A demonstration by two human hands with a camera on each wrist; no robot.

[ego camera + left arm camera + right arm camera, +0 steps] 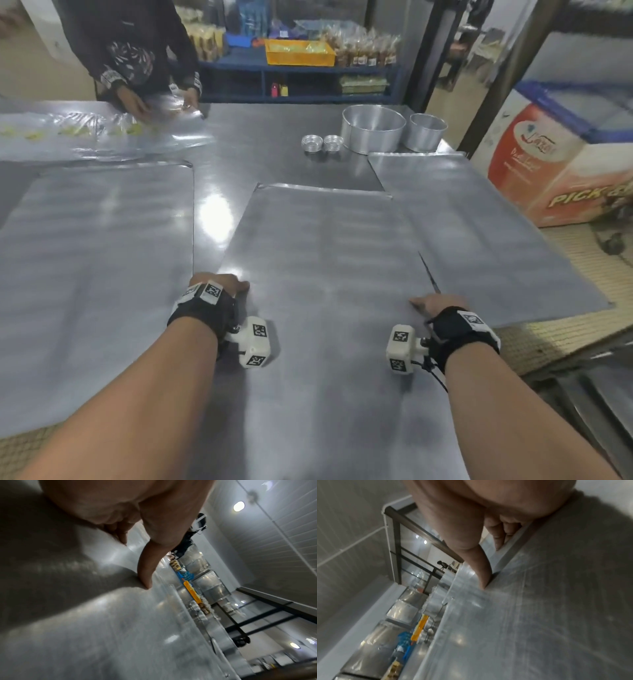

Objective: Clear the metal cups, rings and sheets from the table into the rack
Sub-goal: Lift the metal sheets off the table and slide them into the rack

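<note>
Three flat metal sheets lie on the steel table (274, 144). My hands hold the middle sheet (318, 257) by its two side edges. The left hand (226, 284) pinches the left edge, thumb (147, 568) on top and fingers curled underneath. On the right edge my right hand (435, 305) does the same, thumb (481, 568) pressing the top face. This sheet overlaps the right sheet (479, 222), and the left sheet (96, 240) lies apart. At the back right stand a large metal ring (373, 128), a smaller ring (426, 132) and two stacks of small metal cups (322, 142).
Across the table a person (137, 51) handles clear plastic film (102, 133) at the far left. An ice-cream freezer (565, 154) stands close to the table's right side. Behind is a blue shelf with an orange crate (299, 51). Dark metal frames (582, 394) show at lower right.
</note>
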